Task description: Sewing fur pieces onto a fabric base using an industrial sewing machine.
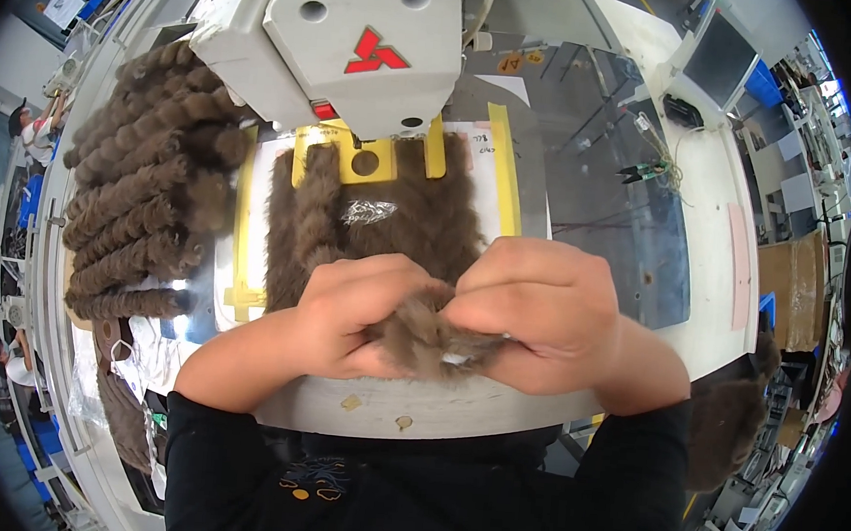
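Observation:
A tuft of brown plush fur fabric (pixel 428 343) is gripped between my two hands above the front edge of the machine table. My left hand (pixel 355 310) pinches its left side, with fingers curled. The right hand (pixel 545 313) is closed on the other side, thumb and fingers pressed together. A small whitish patch shows at the bottom of the tuft. Beyond my hands, brown plush (pixel 436 192) lies on a white template with yellow tape edges (pixel 504 172). A yellow plate (pixel 382 157) sits over its far part, and a shiny clear scrap (pixel 368 211) lies on it.
The white sewing machine head (pixel 362 44) stands over the plush. Rolled brown plush pieces (pixel 145 187) are piled at the left. A clear sheet (pixel 625 230) covers the right of the table, with loose wires (pixel 649 168) and a monitor (pixel 721 57) beyond.

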Motion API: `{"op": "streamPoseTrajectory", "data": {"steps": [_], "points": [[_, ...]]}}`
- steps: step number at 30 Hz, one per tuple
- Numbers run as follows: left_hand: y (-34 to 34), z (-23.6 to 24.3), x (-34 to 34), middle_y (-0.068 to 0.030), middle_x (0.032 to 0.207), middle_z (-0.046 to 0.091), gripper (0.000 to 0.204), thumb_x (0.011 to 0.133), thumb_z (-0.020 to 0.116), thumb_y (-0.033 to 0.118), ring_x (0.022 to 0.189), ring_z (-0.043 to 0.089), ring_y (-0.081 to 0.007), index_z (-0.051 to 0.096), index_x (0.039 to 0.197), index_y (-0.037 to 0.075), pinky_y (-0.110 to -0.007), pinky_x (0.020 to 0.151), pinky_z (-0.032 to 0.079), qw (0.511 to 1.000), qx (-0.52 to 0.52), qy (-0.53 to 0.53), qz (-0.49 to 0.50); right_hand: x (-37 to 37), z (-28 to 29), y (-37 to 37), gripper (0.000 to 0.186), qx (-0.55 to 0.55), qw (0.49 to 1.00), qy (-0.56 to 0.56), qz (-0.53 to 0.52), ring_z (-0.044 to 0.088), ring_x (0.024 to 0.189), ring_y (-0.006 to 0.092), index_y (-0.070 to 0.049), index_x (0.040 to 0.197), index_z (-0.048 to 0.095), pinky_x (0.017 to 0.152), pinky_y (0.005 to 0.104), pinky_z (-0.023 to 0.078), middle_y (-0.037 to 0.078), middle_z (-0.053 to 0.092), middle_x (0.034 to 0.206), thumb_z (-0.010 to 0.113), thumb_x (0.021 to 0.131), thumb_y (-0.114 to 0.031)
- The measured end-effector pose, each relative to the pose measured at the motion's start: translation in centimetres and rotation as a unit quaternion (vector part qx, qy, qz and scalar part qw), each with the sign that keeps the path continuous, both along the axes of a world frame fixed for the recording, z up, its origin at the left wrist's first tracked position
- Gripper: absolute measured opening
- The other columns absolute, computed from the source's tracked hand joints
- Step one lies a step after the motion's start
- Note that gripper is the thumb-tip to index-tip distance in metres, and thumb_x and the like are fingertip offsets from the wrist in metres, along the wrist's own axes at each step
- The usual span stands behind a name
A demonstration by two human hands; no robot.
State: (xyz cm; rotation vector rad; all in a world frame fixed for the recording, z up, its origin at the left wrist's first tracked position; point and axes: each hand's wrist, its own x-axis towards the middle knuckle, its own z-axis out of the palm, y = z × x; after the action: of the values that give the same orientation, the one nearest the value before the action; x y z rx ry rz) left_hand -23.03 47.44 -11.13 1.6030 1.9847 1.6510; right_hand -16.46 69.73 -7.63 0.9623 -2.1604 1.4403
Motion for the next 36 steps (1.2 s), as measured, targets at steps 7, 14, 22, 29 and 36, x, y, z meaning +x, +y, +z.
{"op": "streamPoseTrajectory", "data": {"steps": [7,14,22,29,36], "points": [[-1.1,0.2,0.8,-0.0154,0.081,0.065,0.050,0.056,0.075,0.003,0.061,0.063,-0.0266,0.068,0.105,-0.009,-0.034,0.051,0.051,0.944,0.001,0.275,0.181,1.2,1.5,-0.2,0.035,-0.021,0.990,-0.009,-0.141,0.062,0.069,0.0180,-0.003,0.102,0.073,0.056,0.0290,0.049,0.007,0.063,0.081,0.081,0.068,0.001],[-0.5,0.4,0.9,-0.0110,0.076,0.060,0.052,0.057,0.072,0.002,0.058,0.059,-0.0222,0.068,0.107,-0.013,-0.031,0.047,0.047,0.889,-0.027,0.395,0.232,2.0,0.2,-1.7,0.031,0.039,0.975,-0.094,-0.197,0.052,0.057,0.0125,-0.003,0.101,0.071,0.053,0.0256,0.044,0.004,0.058,0.072,0.089,0.077,-0.013],[-0.2,-0.8,1.0,-0.0099,0.071,0.055,0.043,0.061,0.065,0.006,0.051,0.052,-0.0160,0.069,0.100,-0.015,-0.027,0.042,0.042,0.849,-0.039,0.475,0.229,2.2,-1.9,-2.7,0.024,-0.180,0.882,-0.416,-0.130,0.044,0.060,0.0007,-0.003,0.099,0.070,0.053,0.0215,0.036,-0.006,0.055,0.069,0.086,0.082,-0.009],[0.1,-1.0,1.1,-0.0068,0.068,0.050,0.041,0.063,0.064,0.006,0.050,0.047,-0.0134,0.070,0.099,-0.013,-0.027,0.041,0.038,0.833,-0.047,0.496,0.240,2.0,-0.5,-1.8,0.020,-0.181,0.861,-0.466,-0.093,0.045,0.065,-0.0017,-0.002,0.096,0.067,0.057,0.0188,0.036,-0.007,0.056,0.074,0.083,0.084,-0.003],[-0.1,-1.1,1.1,-0.0032,0.069,0.046,0.044,0.066,0.069,0.005,0.052,0.049,-0.0132,0.070,0.107,-0.011,-0.028,0.042,0.039,0.863,-0.090,0.448,0.217,1.7,-0.6,-1.9,0.022,-0.144,0.874,-0.453,-0.102,0.040,0.062,-0.0040,-0.006,0.086,0.063,0.054,0.0181,0.031,-0.011,0.055,0.074,0.084,0.083,-0.001]]}}
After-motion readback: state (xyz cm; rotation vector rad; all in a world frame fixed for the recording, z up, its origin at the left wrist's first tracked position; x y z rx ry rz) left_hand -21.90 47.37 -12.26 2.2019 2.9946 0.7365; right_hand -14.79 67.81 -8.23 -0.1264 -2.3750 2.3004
